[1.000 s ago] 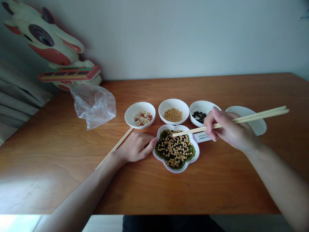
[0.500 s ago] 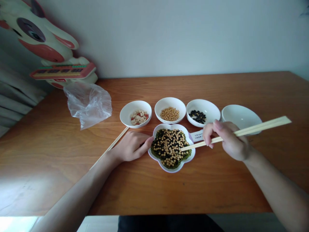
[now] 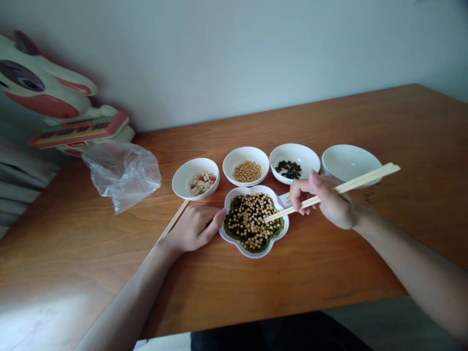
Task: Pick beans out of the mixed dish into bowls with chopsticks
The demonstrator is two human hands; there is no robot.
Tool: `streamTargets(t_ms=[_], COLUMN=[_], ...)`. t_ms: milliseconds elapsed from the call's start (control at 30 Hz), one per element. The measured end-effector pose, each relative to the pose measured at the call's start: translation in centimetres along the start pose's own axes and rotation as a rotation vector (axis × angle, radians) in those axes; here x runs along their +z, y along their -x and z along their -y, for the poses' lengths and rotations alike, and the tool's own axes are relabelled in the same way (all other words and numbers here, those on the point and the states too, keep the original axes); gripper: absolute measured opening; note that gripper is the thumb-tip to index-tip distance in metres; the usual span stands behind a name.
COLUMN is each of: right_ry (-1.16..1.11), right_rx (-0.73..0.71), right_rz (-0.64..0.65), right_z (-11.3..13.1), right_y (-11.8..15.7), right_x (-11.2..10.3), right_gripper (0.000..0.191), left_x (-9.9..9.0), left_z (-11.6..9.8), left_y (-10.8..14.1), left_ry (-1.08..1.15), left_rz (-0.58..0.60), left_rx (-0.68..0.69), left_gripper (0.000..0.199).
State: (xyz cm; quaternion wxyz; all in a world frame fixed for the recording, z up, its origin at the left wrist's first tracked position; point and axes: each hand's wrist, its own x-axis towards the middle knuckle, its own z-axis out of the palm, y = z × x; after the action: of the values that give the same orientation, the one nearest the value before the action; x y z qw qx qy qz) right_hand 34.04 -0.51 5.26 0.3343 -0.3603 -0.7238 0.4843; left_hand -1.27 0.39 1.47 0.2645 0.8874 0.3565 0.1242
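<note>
Plastic bag (image 3: 122, 178) lies crumpled near the left side of the counter (image 3: 73, 273), next to a big toy animal (image 3: 44, 87). One loose chopstick (image 3: 174, 219) runs out from under the left hand (image 3: 192, 228). That hand is not holding anything. Its fingers lie close together at the edge of a flower-shaped plate (image 3: 237, 246), maybe to keep it still. The plate holds mixed beans (image 3: 252, 222). Behind it stand a bowl of peanuts (image 3: 179, 183), a bowl of yellow beans (image 3: 228, 168), a bowl of black beans (image 3: 292, 151), and one more white bowl (image 3: 349, 161). The right hand (image 3: 329, 204) pinches two chopsticks (image 3: 360, 179), with their tips over the beans, perhaps to reach single beans. I cannot tell if they hold one.
</note>
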Motion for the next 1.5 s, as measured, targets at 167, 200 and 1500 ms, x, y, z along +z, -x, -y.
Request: streamTargets(t_ms=[167, 200, 1500], right_ry=[-0.008, -0.003, 0.016], right_rx=[0.035, 0.031, -0.074], right_rz=[0.07, 0.077, 0.114], right_z=[0.2, 0.1, 0.4], right_y=[0.2, 0.2, 0.7], right_x=[-0.7, -0.7, 0.5], right_gripper=[0.079, 0.079, 0.066], left_x=[0.1, 0.1, 0.1], left_z=[0.3, 0.3, 0.1], left_y=[0.1, 0.2, 0.1], left_ry=[-0.011, -0.009, -0.005], left_rz=[-0.005, -0.005, -0.002], left_rx=[0.001, 0.001, -0.008], left_gripper=[0.041, 0.041, 0.043])
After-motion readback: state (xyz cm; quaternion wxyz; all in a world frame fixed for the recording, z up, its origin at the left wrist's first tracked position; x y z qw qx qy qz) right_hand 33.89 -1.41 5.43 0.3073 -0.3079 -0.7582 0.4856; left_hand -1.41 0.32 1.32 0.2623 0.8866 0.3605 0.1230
